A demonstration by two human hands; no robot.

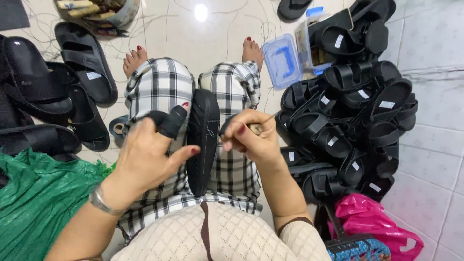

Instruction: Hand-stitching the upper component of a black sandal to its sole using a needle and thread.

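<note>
She sits on a glossy white tiled floor (435, 43) strewn with loose threads. A heap of finished black sandals (357, 121) is stacked at her right, with a clear plastic box (282, 60) beyond it and a pink bag (372, 222) nearer her. More sandals and a green cloth (38, 198) lie at her left. A black sandal (203, 140) stands on edge between her checked knees. The left hand (145, 154) clamps its strap (166, 121), fingers closed around it. The right hand (251, 137) sits just beside the sole, fingers pinched together on a thin needle-like tool (263, 121).
</note>
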